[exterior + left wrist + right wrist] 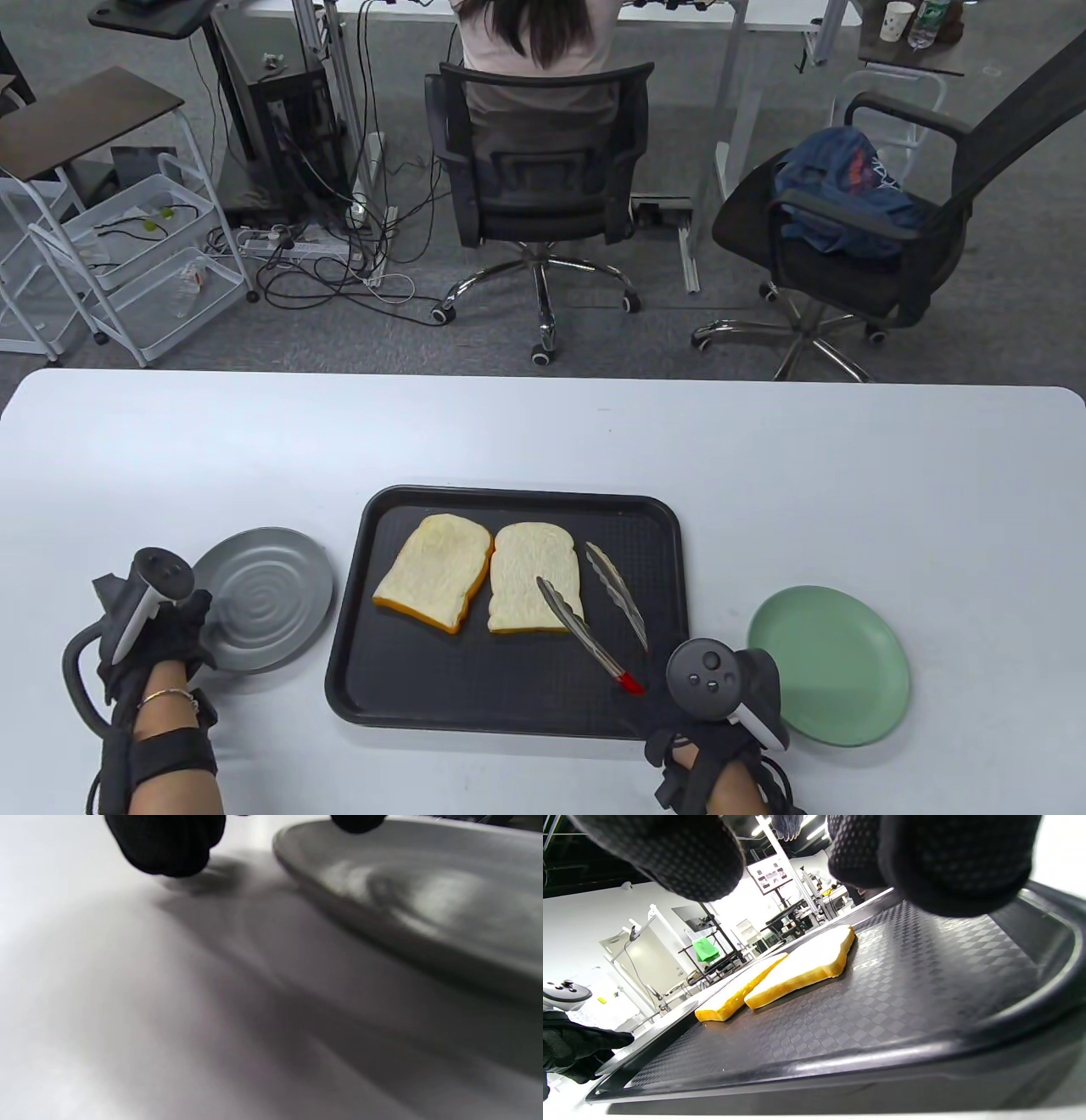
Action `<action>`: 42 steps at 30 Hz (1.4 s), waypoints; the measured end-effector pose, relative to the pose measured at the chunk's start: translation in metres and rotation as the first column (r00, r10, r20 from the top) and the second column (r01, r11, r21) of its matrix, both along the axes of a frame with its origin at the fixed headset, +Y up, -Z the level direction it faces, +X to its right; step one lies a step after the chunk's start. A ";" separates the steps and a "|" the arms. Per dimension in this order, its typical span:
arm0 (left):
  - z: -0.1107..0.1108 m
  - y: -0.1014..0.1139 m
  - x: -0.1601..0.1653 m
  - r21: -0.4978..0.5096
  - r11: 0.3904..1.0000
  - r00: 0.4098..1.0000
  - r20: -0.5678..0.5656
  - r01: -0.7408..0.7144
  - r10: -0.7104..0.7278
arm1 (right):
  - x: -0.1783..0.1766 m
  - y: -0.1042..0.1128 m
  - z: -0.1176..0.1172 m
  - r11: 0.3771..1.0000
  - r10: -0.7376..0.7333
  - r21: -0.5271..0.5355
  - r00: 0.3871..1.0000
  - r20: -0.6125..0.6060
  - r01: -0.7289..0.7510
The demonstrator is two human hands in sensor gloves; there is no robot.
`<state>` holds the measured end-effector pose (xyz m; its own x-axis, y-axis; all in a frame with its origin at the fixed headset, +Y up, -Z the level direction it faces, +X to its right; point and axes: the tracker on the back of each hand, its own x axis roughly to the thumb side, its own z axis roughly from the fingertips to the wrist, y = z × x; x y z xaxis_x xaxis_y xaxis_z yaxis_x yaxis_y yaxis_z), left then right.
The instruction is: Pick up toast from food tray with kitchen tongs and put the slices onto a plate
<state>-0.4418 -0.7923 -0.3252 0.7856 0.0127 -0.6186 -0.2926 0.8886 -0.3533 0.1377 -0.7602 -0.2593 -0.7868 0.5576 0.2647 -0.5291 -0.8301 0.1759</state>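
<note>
Nearest me, at the bottom edge of the table view, my right hand (717, 679) sits at the near right corner of the black food tray (399, 688), just beside the red-tipped hinge end of the kitchen tongs (594, 611). I cannot tell from above whether its fingers (950, 870) are spread or pinching; the right wrist view shows them hanging curled over the tray floor with nothing visibly between them, so I judge I am reaching for the handle and have not gripped it yet. The tongs lie on the tray with their 2 arms splayed away from me, one tip resting on the right toast slice (534, 577), which suits a grab from the hinge end. The left toast slice (433, 570) lies touching its neighbour, both flat in the tray's far half. My left hand (157, 632) rests at the near edge of the grey metal plate (271, 594), left of the tray; its fingers (169, 844) touch the rim and the desk (543, 433) beside it, seemingly steadying the plate, though I cannot tell whether they pinch it. A green plate (836, 671) waits just right of the tray, close to my right hand, so either could take the slices.
</note>
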 end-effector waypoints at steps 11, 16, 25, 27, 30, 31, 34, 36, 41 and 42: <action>-0.007 -0.003 0.005 0.017 0.996 0.996 -0.009 0.085 -0.085 | 0.000 -0.003 -0.002 0.999 0.011 -0.037 1.000 -0.007 -0.011; -0.008 -0.001 0.007 0.040 0.998 0.999 -0.021 0.043 -0.042 | -0.001 -0.003 -0.001 0.999 0.018 -0.045 1.000 -0.012 -0.019; 0.007 0.010 -0.009 0.259 0.947 0.970 -0.102 -0.189 0.221 | -0.001 -0.003 -0.001 0.999 0.009 -0.051 1.000 -0.009 -0.009; 0.012 0.011 -0.011 0.312 0.924 0.957 -0.115 -0.221 0.267 | -0.001 -0.003 -0.001 0.999 0.008 -0.051 1.000 -0.011 -0.008; 0.018 0.018 -0.013 0.374 0.893 0.942 -0.118 -0.251 0.314 | -0.001 -0.003 -0.001 0.999 0.000 -0.051 1.000 -0.013 -0.001; 0.020 0.020 -0.013 0.384 0.890 0.943 -0.119 -0.246 0.312 | -0.001 -0.003 -0.001 0.999 0.000 -0.052 1.000 -0.013 0.000; 0.024 0.032 -0.014 0.421 0.872 0.943 -0.100 -0.250 0.318 | -0.001 -0.003 -0.001 0.999 -0.003 -0.054 1.000 -0.014 0.002; 0.027 0.041 -0.012 0.464 0.840 0.932 -0.076 -0.281 0.354 | -0.001 -0.003 -0.001 0.998 -0.006 -0.057 1.000 -0.015 0.005; 0.035 0.057 -0.001 0.551 0.731 0.884 0.029 -0.403 0.466 | -0.001 -0.004 -0.001 0.998 -0.005 -0.067 1.000 -0.020 0.004; 0.037 0.059 0.002 0.566 0.702 0.870 0.055 -0.432 0.490 | -0.001 -0.004 -0.001 0.998 -0.005 -0.068 1.000 -0.021 0.004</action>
